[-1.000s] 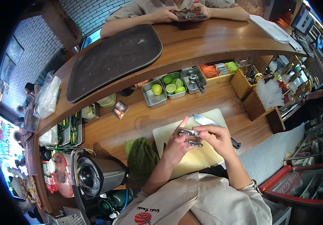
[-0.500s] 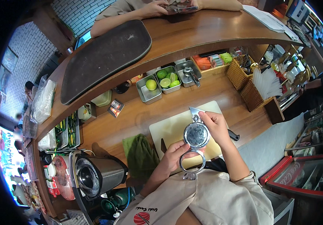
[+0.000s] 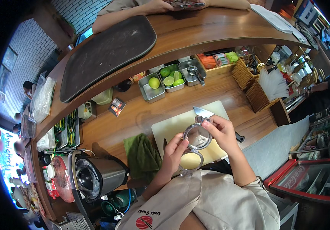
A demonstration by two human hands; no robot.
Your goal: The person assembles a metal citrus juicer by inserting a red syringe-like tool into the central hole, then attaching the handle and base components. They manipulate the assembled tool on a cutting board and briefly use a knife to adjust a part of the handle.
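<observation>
Both hands hold a shiny metal piece [image 3: 207, 142], a round mirror-like disc joined to an open ring, with rounded ends. My left hand [image 3: 173, 152] pinches it where disc and ring meet. My right hand [image 3: 222, 132] grips the rounded end above the disc. Below the hands lies a cream cutting board [image 3: 172, 125]. A knife [image 3: 202, 111] rests on it behind my right hand, its black handle past the board's right edge. Left of the board lies a crumpled green cloth [image 3: 142, 153].
Behind the board stand metal tins of limes [image 3: 173, 89], one also holding a metal squeezer-like tool [image 3: 195, 74]. Wicker baskets [image 3: 262, 101] stand right. A blender-like machine [image 3: 100, 174] stands left. On the raised counter lies a dark tray [image 3: 107, 57]; a person's arms [image 3: 134, 13] lean behind it.
The metal piece has tilted in my hands; its disc now reflects pale cloth, and its ring has shifted slightly left. My hands have stayed on it.
</observation>
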